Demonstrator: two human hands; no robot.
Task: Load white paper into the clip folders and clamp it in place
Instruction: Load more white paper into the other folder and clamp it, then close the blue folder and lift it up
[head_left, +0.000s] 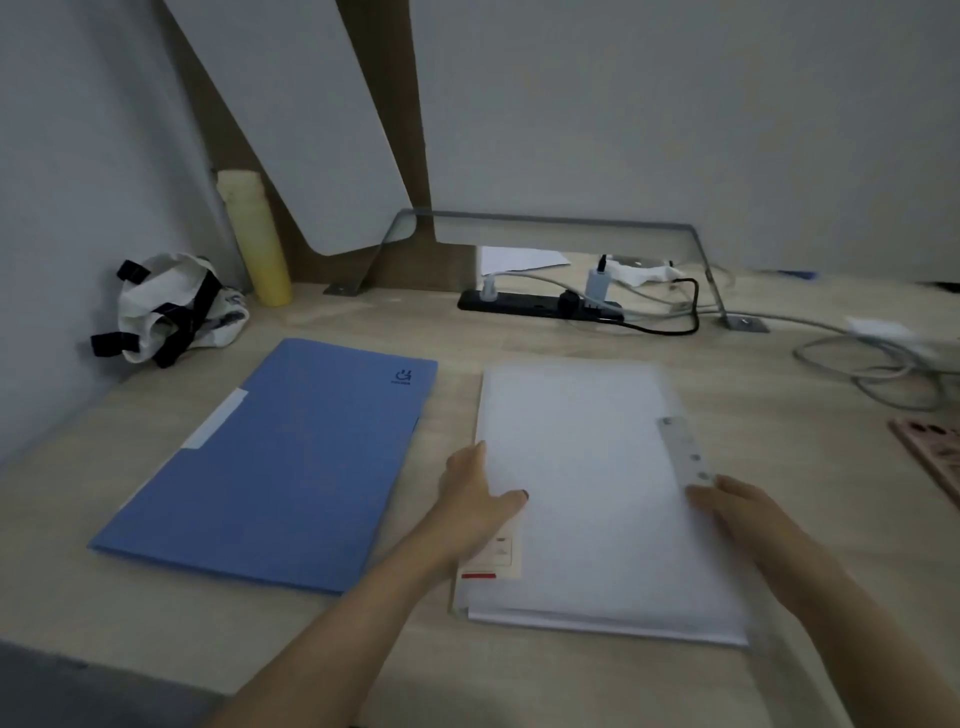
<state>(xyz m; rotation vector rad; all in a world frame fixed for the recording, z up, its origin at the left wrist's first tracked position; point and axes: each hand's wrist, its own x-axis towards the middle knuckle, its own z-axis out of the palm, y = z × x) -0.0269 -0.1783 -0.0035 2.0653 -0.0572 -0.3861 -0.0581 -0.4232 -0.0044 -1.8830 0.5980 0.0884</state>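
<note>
A: Where's the paper (587, 493)?

B: In 1 stack on the counter (571, 675), lying on what looks like a frosted folder (461, 597). The folder's left margin and a red-striped label (491, 558) peek out beneath it. The left hand (480, 499) lies open along the stack's left edge, thumb flat on top. The right hand (737, 514) rests open on the right edge, fingers straight, just below the clip (685, 452). Neither grips anything.

A: What could go wrong?

B: I'd say skew, mostly. The sheets are smooth and thin, and the near edge already shows layers stepping apart. Push unevenly from 1 side and the top ones could slide or fan. If the clip closes on a crooked stack, some sheets may miss it and slip out later.

A: And the clip?

B: A flat grey metal strip with small round marks, hard and straight. It sits touching the paper's right edge. Whether it is over the sheets or beside them I can't tell. Fingers so near it could get nipped.

A: The other folder?

B: The blue folder (280, 462) lies closed to the left, apart from the stack. It is matte with a white spine tab and looks stiffer. It seems not yet loaded.

A: Anything else nearby?

B: Loose cables (857, 364) lie at the far right, well apart. The counter is pale wood-grain, probably slick, so the folder itself might slide when pressed.
</note>
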